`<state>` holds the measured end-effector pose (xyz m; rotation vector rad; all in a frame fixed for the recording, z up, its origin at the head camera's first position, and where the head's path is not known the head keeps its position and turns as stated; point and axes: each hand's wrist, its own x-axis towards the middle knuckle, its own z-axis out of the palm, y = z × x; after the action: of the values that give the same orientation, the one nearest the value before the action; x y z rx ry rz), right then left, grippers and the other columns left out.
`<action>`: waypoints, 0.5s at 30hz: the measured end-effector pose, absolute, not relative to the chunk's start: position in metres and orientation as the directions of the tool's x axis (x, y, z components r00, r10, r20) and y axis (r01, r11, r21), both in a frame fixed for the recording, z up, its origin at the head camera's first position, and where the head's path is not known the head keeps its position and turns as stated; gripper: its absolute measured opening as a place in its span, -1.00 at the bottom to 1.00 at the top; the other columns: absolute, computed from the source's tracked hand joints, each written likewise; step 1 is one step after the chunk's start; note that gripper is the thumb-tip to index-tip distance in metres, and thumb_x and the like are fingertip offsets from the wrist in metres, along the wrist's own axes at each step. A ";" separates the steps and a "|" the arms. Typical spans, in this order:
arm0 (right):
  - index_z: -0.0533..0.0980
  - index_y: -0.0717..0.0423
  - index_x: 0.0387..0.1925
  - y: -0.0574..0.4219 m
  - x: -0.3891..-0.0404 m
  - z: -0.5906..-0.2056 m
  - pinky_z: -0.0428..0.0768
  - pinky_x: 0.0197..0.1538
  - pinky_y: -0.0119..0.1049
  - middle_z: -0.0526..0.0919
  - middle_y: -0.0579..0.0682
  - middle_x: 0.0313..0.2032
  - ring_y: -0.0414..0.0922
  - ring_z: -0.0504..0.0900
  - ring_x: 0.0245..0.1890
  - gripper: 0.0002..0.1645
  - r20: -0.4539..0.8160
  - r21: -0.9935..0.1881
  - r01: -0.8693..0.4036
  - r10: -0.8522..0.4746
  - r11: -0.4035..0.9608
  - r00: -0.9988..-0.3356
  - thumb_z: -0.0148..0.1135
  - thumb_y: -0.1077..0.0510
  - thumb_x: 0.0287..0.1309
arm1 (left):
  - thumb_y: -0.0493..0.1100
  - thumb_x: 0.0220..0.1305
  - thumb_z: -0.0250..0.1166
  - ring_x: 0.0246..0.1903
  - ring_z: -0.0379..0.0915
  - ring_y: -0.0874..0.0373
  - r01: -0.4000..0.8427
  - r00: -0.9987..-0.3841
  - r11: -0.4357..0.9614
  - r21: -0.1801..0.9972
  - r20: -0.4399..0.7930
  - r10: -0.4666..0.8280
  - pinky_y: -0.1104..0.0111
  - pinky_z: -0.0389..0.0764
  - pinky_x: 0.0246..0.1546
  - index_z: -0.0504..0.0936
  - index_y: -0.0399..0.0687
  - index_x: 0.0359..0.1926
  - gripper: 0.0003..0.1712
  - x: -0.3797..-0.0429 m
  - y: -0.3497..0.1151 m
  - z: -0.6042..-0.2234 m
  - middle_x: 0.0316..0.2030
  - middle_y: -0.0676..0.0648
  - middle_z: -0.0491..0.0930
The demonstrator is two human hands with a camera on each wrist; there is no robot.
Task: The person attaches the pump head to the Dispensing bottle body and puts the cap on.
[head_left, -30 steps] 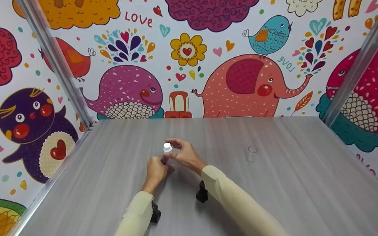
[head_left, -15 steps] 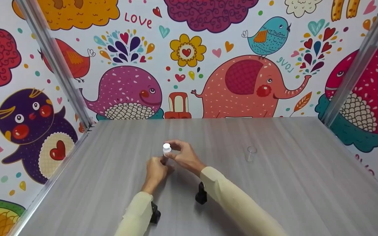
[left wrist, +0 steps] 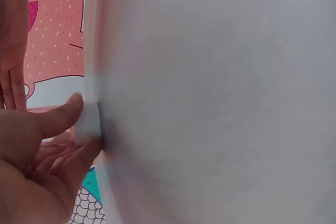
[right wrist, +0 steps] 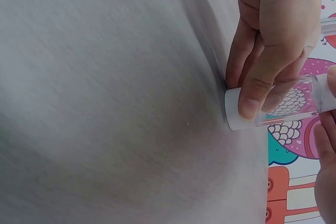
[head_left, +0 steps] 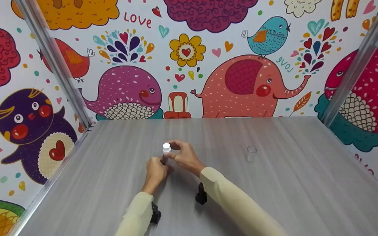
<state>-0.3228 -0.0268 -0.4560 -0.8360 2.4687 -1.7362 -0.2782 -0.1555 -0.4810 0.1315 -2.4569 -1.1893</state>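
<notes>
A small clear bottle (right wrist: 290,102) with a white base (right wrist: 234,109) and a white top (head_left: 166,146) stands upright on the table. My left hand (head_left: 155,172) pinches the base between thumb and fingers, low against the tabletop, as the left wrist view also shows on the white base (left wrist: 88,121). Higher up, the thumb and fingers of my right hand (head_left: 187,156) grip the white collar under the top. In the head view, the hands hide most of the bottle's body. A clear, hollow cylinder like a cap (head_left: 251,154) stands apart on the table, to the right of my hands.
The grey wood-grain table (head_left: 116,147) meets a wall (head_left: 189,82) printed with cartoon animals at the back. Metal posts (head_left: 57,65) rise at its back corners. A black wrist camera (head_left: 201,195) hangs below the right sleeve.
</notes>
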 end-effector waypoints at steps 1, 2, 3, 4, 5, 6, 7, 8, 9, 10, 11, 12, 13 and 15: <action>0.58 0.13 0.07 -0.027 -0.323 -0.456 0.55 0.23 0.03 0.71 0.07 0.00 0.01 0.64 0.12 -0.61 0.294 -0.874 -0.422 -0.427 0.243 -0.855 0.37 0.26 0.19 | -0.51 -0.23 0.34 -0.69 0.08 0.21 0.091 -0.911 0.637 0.766 0.322 -0.257 0.39 0.09 -0.63 0.31 -0.07 -0.77 -0.60 -0.278 -0.156 -0.481 -0.77 0.14 0.15; 0.58 0.15 0.07 -0.027 -0.323 -0.456 0.55 0.23 0.04 0.71 0.08 -0.01 0.02 0.64 0.12 -0.61 0.300 -0.871 -0.428 -0.427 0.244 -0.853 0.37 0.26 0.19 | -0.51 -0.23 0.33 -0.69 0.07 0.21 0.089 -0.910 0.640 0.763 0.323 -0.259 0.39 0.09 -0.63 0.31 -0.07 -0.78 -0.60 -0.278 -0.156 -0.481 -0.77 0.14 0.15; 0.58 0.15 0.07 -0.027 -0.323 -0.456 0.54 0.24 0.05 0.71 0.08 -0.01 0.02 0.64 0.12 -0.61 0.304 -0.867 -0.432 -0.426 0.246 -0.852 0.37 0.26 0.19 | -0.52 -0.23 0.32 -0.69 0.07 0.21 0.090 -0.909 0.643 0.760 0.326 -0.258 0.39 0.09 -0.63 0.31 -0.07 -0.78 -0.60 -0.279 -0.156 -0.481 -0.77 0.14 0.15; 0.58 0.16 0.07 -0.028 -0.322 -0.456 0.54 0.23 0.06 0.71 0.09 -0.01 0.02 0.64 0.12 -0.62 0.310 -0.863 -0.439 -0.426 0.248 -0.850 0.37 0.26 0.19 | -0.52 -0.23 0.30 -0.69 0.07 0.21 0.088 -0.910 0.642 0.762 0.323 -0.259 0.39 0.09 -0.63 0.30 -0.07 -0.78 -0.60 -0.279 -0.156 -0.481 -0.77 0.14 0.15; 0.58 0.17 0.07 -0.028 -0.322 -0.456 0.54 0.23 0.06 0.71 0.09 -0.01 0.03 0.64 0.12 -0.62 0.316 -0.859 -0.446 -0.427 0.249 -0.847 0.36 0.25 0.20 | -0.53 -0.23 0.29 -0.69 0.07 0.21 0.090 -0.910 0.641 0.762 0.325 -0.259 0.38 0.09 -0.63 0.30 -0.07 -0.78 -0.61 -0.279 -0.156 -0.481 -0.77 0.14 0.15; 0.58 0.17 0.06 -0.028 -0.322 -0.456 0.54 0.23 0.06 0.71 0.10 -0.01 0.03 0.64 0.11 -0.62 0.321 -0.857 -0.451 -0.427 0.249 -0.845 0.36 0.25 0.20 | -0.53 -0.23 0.28 -0.69 0.06 0.21 0.091 -0.910 0.641 0.762 0.326 -0.258 0.38 0.08 -0.63 0.29 -0.07 -0.78 -0.61 -0.279 -0.156 -0.481 -0.77 0.13 0.15; 0.58 0.17 0.06 -0.028 -0.322 -0.456 0.54 0.24 0.06 0.71 0.09 -0.01 0.02 0.64 0.11 -0.62 0.325 -0.855 -0.455 -0.425 0.251 -0.845 0.36 0.25 0.20 | -0.53 -0.23 0.27 -0.69 0.06 0.21 0.090 -0.910 0.641 0.763 0.324 -0.258 0.38 0.08 -0.63 0.29 -0.07 -0.78 -0.61 -0.279 -0.156 -0.481 -0.77 0.13 0.15; 0.58 0.16 0.06 -0.028 -0.322 -0.457 0.54 0.24 0.05 0.71 0.09 -0.01 0.02 0.64 0.11 -0.62 0.327 -0.853 -0.457 -0.424 0.252 -0.844 0.36 0.24 0.20 | -0.53 -0.22 0.27 -0.69 0.07 0.20 0.088 -0.911 0.640 0.763 0.322 -0.259 0.38 0.09 -0.63 0.29 -0.07 -0.78 -0.61 -0.279 -0.156 -0.481 -0.77 0.13 0.15; 0.58 0.16 0.06 -0.028 -0.321 -0.456 0.53 0.24 0.05 0.71 0.08 0.00 0.01 0.64 0.12 -0.62 0.327 -0.852 -0.458 -0.426 0.253 -0.844 0.36 0.24 0.20 | -0.53 -0.22 0.27 -0.69 0.07 0.20 0.087 -0.911 0.640 0.764 0.321 -0.259 0.38 0.09 -0.62 0.29 -0.06 -0.78 -0.61 -0.279 -0.156 -0.481 -0.77 0.13 0.15; 0.58 0.16 0.06 -0.028 -0.321 -0.456 0.53 0.25 0.05 0.71 0.08 0.00 0.01 0.64 0.12 -0.62 0.328 -0.851 -0.460 -0.427 0.253 -0.843 0.36 0.23 0.21 | -0.53 -0.22 0.27 -0.68 0.08 0.20 0.085 -0.911 0.640 0.764 0.319 -0.260 0.37 0.10 -0.62 0.29 -0.06 -0.77 -0.61 -0.279 -0.156 -0.481 -0.76 0.13 0.16; 0.57 0.16 0.06 -0.027 -0.321 -0.457 0.53 0.25 0.05 0.70 0.08 0.01 0.01 0.63 0.12 -0.63 0.329 -0.850 -0.462 -0.429 0.254 -0.841 0.36 0.23 0.21 | -0.53 -0.22 0.27 -0.68 0.08 0.19 0.081 -0.912 0.640 0.764 0.315 -0.261 0.37 0.10 -0.62 0.29 -0.06 -0.77 -0.61 -0.279 -0.156 -0.481 -0.76 0.13 0.16; 0.57 0.15 0.06 -0.027 -0.321 -0.457 0.53 0.25 0.05 0.70 0.07 0.01 0.00 0.63 0.13 -0.62 0.329 -0.849 -0.463 -0.431 0.256 -0.840 0.36 0.22 0.21 | -0.53 -0.21 0.27 -0.68 0.09 0.19 0.078 -0.914 0.641 0.764 0.312 -0.261 0.37 0.11 -0.61 0.29 -0.06 -0.77 -0.60 -0.280 -0.156 -0.482 -0.76 0.13 0.16; 0.57 0.15 0.07 -0.027 -0.321 -0.457 0.53 0.25 0.04 0.70 0.07 0.01 -0.01 0.63 0.13 -0.62 0.327 -0.846 -0.465 -0.435 0.261 -0.839 0.36 0.22 0.21 | -0.53 -0.21 0.27 -0.68 0.09 0.19 0.075 -0.915 0.641 0.764 0.309 -0.261 0.37 0.11 -0.61 0.29 -0.05 -0.77 -0.60 -0.280 -0.157 -0.482 -0.76 0.13 0.16; 0.56 0.14 0.07 -0.026 -0.321 -0.456 0.53 0.25 0.04 0.70 0.06 0.02 -0.02 0.63 0.13 -0.62 0.325 -0.841 -0.469 -0.443 0.268 -0.835 0.36 0.21 0.22 | -0.53 -0.21 0.28 -0.68 0.09 0.20 0.073 -0.917 0.640 0.765 0.304 -0.258 0.37 0.11 -0.61 0.28 -0.05 -0.76 -0.59 -0.280 -0.157 -0.482 -0.76 0.13 0.16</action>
<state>-0.3212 -0.0261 -0.4561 -0.9074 2.5212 -1.6866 -0.2800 -0.1570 -0.4822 0.1464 -2.4750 -1.1799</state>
